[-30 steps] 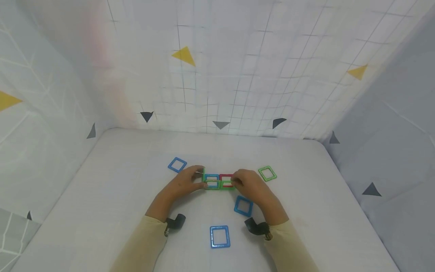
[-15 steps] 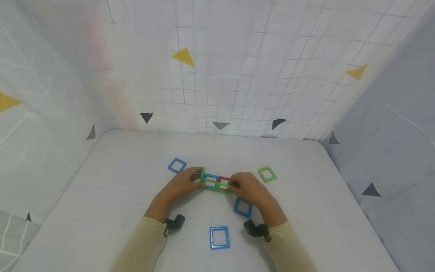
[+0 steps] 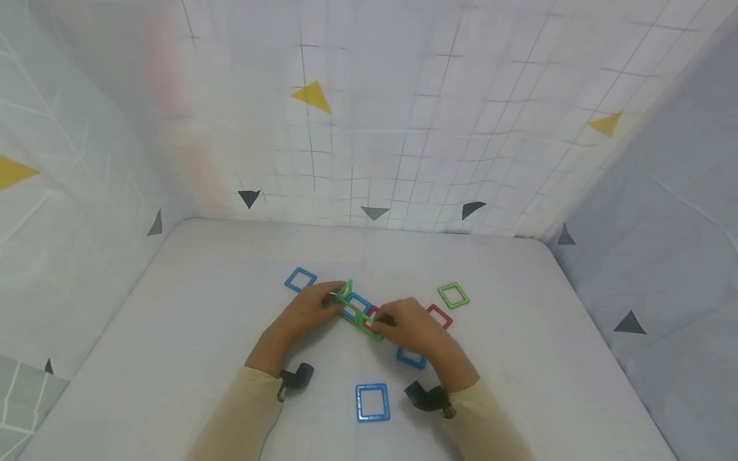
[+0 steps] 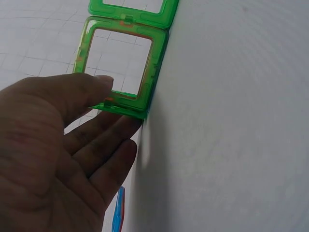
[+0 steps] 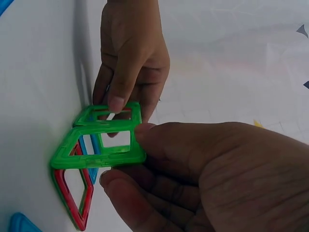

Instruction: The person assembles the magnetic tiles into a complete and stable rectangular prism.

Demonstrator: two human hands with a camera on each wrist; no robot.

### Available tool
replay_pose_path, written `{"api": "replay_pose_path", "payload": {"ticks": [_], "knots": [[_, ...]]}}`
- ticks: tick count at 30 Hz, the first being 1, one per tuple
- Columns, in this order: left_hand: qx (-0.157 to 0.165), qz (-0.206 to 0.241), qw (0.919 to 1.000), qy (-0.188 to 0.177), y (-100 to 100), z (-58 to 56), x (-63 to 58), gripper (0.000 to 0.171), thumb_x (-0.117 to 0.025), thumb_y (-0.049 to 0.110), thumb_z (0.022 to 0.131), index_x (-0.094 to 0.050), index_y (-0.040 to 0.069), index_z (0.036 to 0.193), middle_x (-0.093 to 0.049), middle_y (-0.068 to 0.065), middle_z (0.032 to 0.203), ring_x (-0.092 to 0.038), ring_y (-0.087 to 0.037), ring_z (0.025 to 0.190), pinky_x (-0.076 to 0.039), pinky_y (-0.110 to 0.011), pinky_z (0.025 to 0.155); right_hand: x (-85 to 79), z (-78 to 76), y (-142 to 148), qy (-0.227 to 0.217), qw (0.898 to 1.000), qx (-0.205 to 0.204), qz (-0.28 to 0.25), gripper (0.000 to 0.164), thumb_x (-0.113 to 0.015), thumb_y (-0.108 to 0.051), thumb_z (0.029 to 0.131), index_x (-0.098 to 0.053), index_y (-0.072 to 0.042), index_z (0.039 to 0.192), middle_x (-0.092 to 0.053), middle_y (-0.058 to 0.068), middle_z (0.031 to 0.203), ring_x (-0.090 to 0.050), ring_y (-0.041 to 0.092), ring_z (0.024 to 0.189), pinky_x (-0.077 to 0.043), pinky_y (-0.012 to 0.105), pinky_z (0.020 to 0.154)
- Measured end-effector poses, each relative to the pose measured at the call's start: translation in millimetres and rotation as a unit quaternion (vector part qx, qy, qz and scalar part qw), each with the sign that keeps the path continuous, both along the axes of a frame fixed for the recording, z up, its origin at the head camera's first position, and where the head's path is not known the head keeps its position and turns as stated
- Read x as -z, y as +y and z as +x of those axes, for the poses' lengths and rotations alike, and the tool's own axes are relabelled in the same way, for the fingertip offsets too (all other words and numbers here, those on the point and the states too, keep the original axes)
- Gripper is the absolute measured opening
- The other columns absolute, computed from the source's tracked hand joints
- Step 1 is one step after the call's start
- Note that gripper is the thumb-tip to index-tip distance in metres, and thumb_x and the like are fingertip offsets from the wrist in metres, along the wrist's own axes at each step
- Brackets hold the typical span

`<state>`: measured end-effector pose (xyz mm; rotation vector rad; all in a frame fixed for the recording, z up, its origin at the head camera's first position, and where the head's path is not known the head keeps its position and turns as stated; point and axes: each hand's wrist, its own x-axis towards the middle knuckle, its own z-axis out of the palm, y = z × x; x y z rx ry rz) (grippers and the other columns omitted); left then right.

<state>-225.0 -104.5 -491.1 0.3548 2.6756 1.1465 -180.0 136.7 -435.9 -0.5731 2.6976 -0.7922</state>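
Square frame-shaped magnetic tiles are joined between both hands. Green tiles stand upright along the near side and at the left end; a blue tile point(image 3: 362, 299) and a red tile point(image 5: 87, 205) adjoin behind them. My left hand point(image 3: 311, 310) pinches the left end, its thumb against a green tile point(image 4: 155, 63) and fingers behind it. At the right end, my right hand point(image 3: 412, 326) pinches another green tile point(image 5: 120, 160) between thumb and index finger. In the head view the right fingers partly cover the red tile and the green one at that end.
On the white table lie a blue tile point(image 3: 307, 284) behind my left hand, a green tile point(image 3: 446, 298) at the back right, and a red tile point(image 3: 443, 312) partly behind my right hand. Another blue tile point(image 3: 411, 363) lies below it, and one more blue tile point(image 3: 373, 418) near the front.
The joined tiles have turned, their right end swinging toward me. My right hand has moved left and slightly nearer with them, uncovering the loose red tile. My left hand stays nearly in place.
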Motion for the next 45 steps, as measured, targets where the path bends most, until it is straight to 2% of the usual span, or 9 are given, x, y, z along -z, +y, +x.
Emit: {"api": "replay_pose_path", "payload": {"ticks": [7, 14, 18, 22, 27, 34, 45], "knots": [[-0.008, -0.005, 0.9999, 0.004, 0, 0.3, -0.6, 0.05, -0.068, 0.03, 0.094, -0.055, 0.027, 0.142, -0.06, 0.001, 0.14, -0.051, -0.023, 0.135, -0.04, -0.046, 0.114, 0.8, 3.9, -8, -0.001, 0.999, -0.038, -0.01, 0.021, -0.069, -0.031, 0.095, -0.076, -0.018, 0.109, -0.07, -0.009, 0.081, -0.06, 0.009, 0.071, -0.052, 0.025, 0.065], [-0.01, -0.017, 0.9998, 0.01, 2, 0.9, -1.5, 0.047, -0.065, 0.027, 0.095, -0.056, 0.029, 0.141, -0.058, 0.003, 0.143, -0.047, -0.022, 0.139, -0.038, -0.046, 0.115, -2.7, 8.8, -14, -0.01, 0.999, -0.047, -0.005, 0.022, -0.068, -0.03, 0.095, -0.076, -0.016, 0.111, -0.068, -0.01, 0.077, -0.058, 0.009, 0.065, -0.051, 0.024, 0.058], [-0.006, -0.02, 0.9997, 0.012, 2, 1.6, -1.4, 0.046, -0.065, 0.026, 0.096, -0.056, 0.029, 0.142, -0.058, 0.003, 0.143, -0.047, -0.022, 0.138, -0.038, -0.045, 0.115, -1.9, 6.4, -9, 0.003, 0.999, -0.046, -0.001, 0.022, -0.068, -0.026, 0.095, -0.075, -0.016, 0.114, -0.068, -0.012, 0.083, -0.059, 0.009, 0.07, -0.052, 0.024, 0.062], [-0.007, -0.018, 0.9998, 0.008, 2, 3.1, -3.0, 0.047, -0.065, 0.025, 0.096, -0.055, 0.028, 0.143, -0.058, 0.002, 0.143, -0.048, -0.023, 0.138, -0.039, -0.046, 0.115, 0.9, 0.5, 1, 0.013, 1.0, -0.021, 0.016, 0.023, -0.068, -0.024, 0.094, -0.073, -0.016, 0.116, -0.067, -0.011, 0.091, -0.059, 0.011, 0.079, -0.054, 0.026, 0.073], [-0.003, -0.01, 0.9999, 0.001, 1, 3.9, -5.3, 0.048, -0.065, 0.025, 0.097, -0.054, 0.026, 0.144, -0.058, 0.0, 0.142, -0.048, -0.023, 0.138, -0.039, -0.046, 0.115, 5.4, -7.9, 17, 0.022, 0.999, 0.03, 0.028, 0.024, -0.069, -0.02, 0.094, -0.072, -0.013, 0.116, -0.07, -0.005, 0.099, -0.061, 0.013, 0.086, -0.057, 0.032, 0.081], [0.0, -0.011, 0.9999, 0.002, 1, 2.6, -2.7, 0.048, -0.065, 0.027, 0.097, -0.054, 0.026, 0.143, -0.059, 0.002, 0.141, -0.048, -0.022, 0.137, -0.039, -0.044, 0.115, 14.9, -19.8, 44, 0.041, 0.992, 0.104, 0.06, 0.023, -0.068, -0.013, 0.093, -0.072, -0.011, 0.115, -0.072, 0.001, 0.105, -0.066, 0.019, 0.099, -0.057, 0.04, 0.092], [-0.008, -0.007, 0.9999, -0.005, 2, 5.8, -5.2, 0.048, -0.065, 0.028, 0.097, -0.055, 0.026, 0.143, -0.059, 0.002, 0.141, -0.048, -0.022, 0.137, -0.04, -0.044, 0.114, 21.4, -29.9, 68, 0.016, 0.985, 0.155, 0.077, 0.031, -0.068, -0.01, 0.091, -0.067, -0.009, 0.122, -0.069, 0.01, 0.116, -0.063, 0.029, 0.111, -0.053, 0.049, 0.097]]}}
